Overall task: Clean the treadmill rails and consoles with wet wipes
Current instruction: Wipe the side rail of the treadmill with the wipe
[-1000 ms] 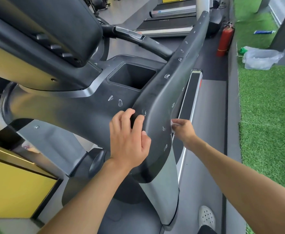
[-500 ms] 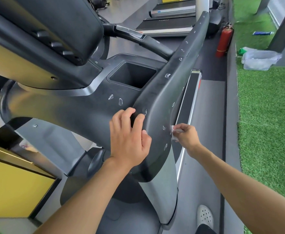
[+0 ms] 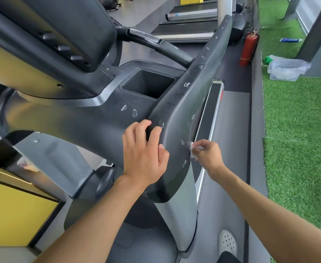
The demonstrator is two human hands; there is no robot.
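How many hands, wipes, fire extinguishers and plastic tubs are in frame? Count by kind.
Hands: 2, left hand gripping the rail, right hand pinching the wet wipe
Wet wipe: 1
Fire extinguisher: 1, red, on the floor
Plastic tub: 1, clear, on the turf
Total: 5

- Your left hand (image 3: 146, 154) grips the inner edge of the black treadmill rail (image 3: 176, 118), fingers curled over it.
- Your right hand (image 3: 207, 156) pinches a white wet wipe (image 3: 192, 149) against the rail's outer side.
- Droplets dot the rail.
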